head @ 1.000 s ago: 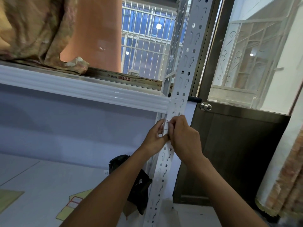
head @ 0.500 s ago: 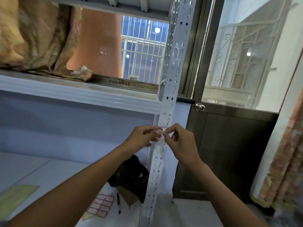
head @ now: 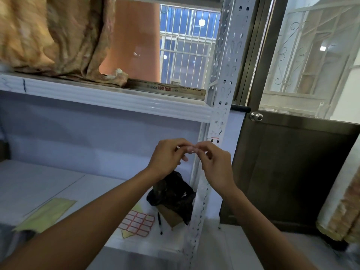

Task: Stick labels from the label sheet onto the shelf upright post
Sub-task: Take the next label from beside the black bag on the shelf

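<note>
The white perforated upright post runs from top to bottom right of centre. A white label with a red line is stuck on it just below the upper shelf beam. My left hand and my right hand hover a little below and left of that label, off the post, fingertips pinched together and touching each other. I see no label between them. The label sheet, with several red-bordered labels, lies on the lower shelf board beneath my left forearm.
A black pen, a black bag on a small cardboard box and yellow backing paper lie on the lower board. A cloth bundle fills the upper shelf. A dark door with a knob stands right of the post.
Both hands were pressing a label against the post; they have since drawn back down and left, leaving the label stuck there. My view has tilted, showing more of the lower shelf.
</note>
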